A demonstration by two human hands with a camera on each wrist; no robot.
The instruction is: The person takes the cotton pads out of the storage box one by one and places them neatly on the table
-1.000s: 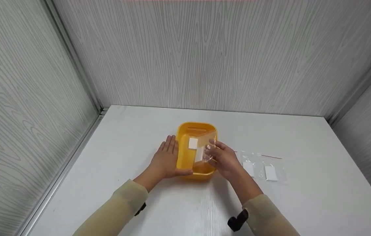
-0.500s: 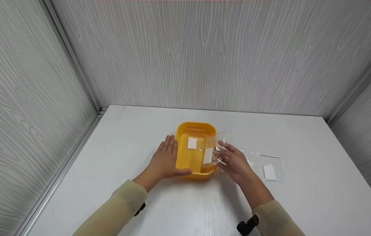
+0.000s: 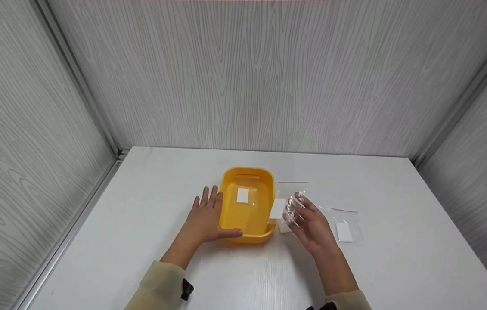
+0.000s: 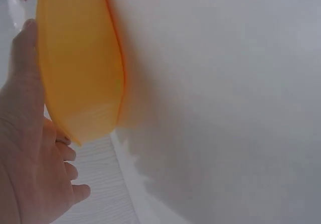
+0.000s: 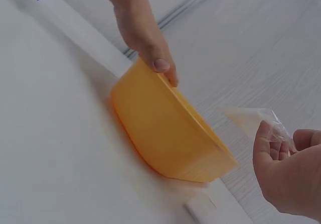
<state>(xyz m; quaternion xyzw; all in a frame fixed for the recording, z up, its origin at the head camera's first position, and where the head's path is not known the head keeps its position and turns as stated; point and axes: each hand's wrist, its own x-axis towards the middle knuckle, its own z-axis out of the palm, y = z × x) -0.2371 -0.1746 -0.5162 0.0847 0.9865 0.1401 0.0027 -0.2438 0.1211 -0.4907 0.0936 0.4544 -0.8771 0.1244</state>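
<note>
A yellow plastic tub point(image 3: 247, 220) stands on the white table, with a small clear zip bag point(image 3: 243, 196) holding a white piece inside it. My left hand point(image 3: 202, 221) rests against the tub's left side, its fingers straight and the thumb over the front rim. Just right of the tub, my right hand point(image 3: 314, 228) pinches the crumpled side of another clear zip bag point(image 3: 277, 209). A flat white piece shows in that bag, which hangs above the table in the right wrist view. Part of the right hand's grip is hidden behind shiny film.
To the right, another clear zip bag point(image 3: 344, 232) with a red seal line and a white piece lies flat. A further white piece point(image 3: 285, 227) lies on the table, partly under the right hand. Wood-patterned panels point(image 3: 243, 77) close off the back and sides.
My right hand has carried its zip bag rightward, from over the tub to beside it. The left hand stays at the tub. The head view has shifted slightly.
</note>
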